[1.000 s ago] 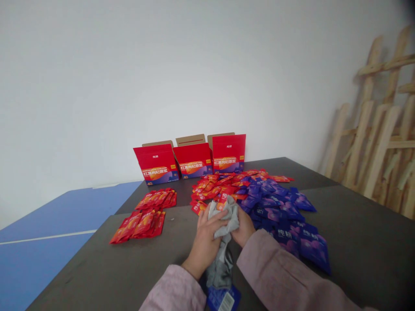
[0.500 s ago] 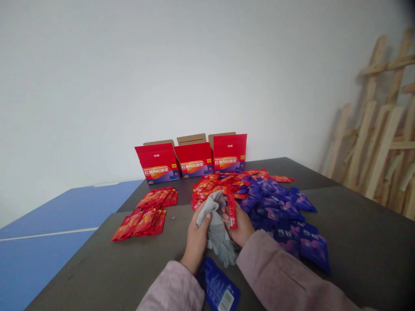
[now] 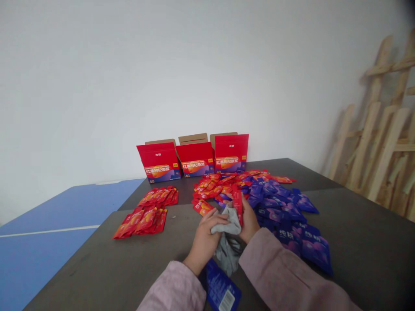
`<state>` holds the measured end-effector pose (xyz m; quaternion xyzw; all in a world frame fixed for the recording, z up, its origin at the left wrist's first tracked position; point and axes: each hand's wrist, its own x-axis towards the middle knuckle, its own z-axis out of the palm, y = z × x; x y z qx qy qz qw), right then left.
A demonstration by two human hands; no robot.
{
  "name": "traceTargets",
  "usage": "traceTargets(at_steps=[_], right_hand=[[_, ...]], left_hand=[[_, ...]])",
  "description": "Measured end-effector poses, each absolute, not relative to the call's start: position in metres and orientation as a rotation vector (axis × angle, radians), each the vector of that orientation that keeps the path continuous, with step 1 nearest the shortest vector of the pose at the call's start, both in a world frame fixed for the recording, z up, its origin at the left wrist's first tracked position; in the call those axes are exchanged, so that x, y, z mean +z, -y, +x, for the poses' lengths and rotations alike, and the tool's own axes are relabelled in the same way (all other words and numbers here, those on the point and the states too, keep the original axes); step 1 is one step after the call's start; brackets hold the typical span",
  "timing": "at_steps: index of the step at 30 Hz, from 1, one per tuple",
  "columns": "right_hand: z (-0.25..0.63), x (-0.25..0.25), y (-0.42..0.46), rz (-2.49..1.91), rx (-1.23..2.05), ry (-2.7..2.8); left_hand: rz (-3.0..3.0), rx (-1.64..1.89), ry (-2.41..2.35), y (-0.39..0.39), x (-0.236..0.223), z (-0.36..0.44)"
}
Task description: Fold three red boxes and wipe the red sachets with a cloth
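Note:
My left hand (image 3: 205, 236) is closed round a bunched grey cloth (image 3: 228, 255), whose lower end hangs down like the fingers of a glove. Upright in my right hand (image 3: 249, 219) is a narrow red sachet (image 3: 237, 203), and the cloth presses against its left side. The right fingers are partly hidden behind cloth and sachet. Below the hands a blue pouch (image 3: 222, 285) lies with its barcode side up. Just beyond them spreads a heap of red sachets (image 3: 210, 188), and blue-purple pouches (image 3: 288, 211) are piled to the right.
Three open red boxes (image 3: 195, 160) stand in a row at the back of the dark table (image 3: 94, 259). Two groups of overlapping red sachets (image 3: 141, 222) lie on the left. A blue table (image 3: 65, 233) adjoins on the left; wooden frames (image 3: 376, 151) lean against the wall at right.
The left hand has turned over and brought the cloth against the red sachet. Both hands have shifted slightly to the right. The sachet is still in the right hand.

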<state>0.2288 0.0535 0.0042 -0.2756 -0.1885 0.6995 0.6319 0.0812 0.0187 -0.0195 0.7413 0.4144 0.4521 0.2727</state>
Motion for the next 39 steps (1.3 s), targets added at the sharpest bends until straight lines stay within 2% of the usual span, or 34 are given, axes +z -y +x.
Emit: traceTargets(at_steps=[4, 9, 12, 19, 27, 34, 39], right_hand=[[0.234, -0.005, -0.061, -0.654, 1.55, 0.463], [0.24, -0.01, -0.068, -0.68, 1.292, 0.43], [0.245, -0.001, -0.068, -0.652, 1.207, 0.423], [0.237, 0.03, -0.045, -0.464, 1.389, 0.666], [0.225, 0.024, -0.032, -0.486, 1.481, 0.782], [0.208, 0.015, -0.019, -0.508, 1.654, 0.895], [0.203, 0.009, -0.019, -0.585, 1.577, 1.11]], left_hand=[[1.929, 1.265, -1.279, -0.019, -0.022, 0.082], [2.0, 1.121, -1.456, -0.015, -0.023, 0.082], [2.089, 1.175, -1.472, -0.011, -0.014, 0.082], [2.027, 1.373, -1.345, 0.001, 0.008, 0.09], [1.726, 1.432, -1.339, -0.01, -0.003, 0.08], [1.44, 1.305, -1.114, -0.02, 0.011, 0.048], [1.444, 1.238, -1.06, -0.018, 0.028, 0.017]])
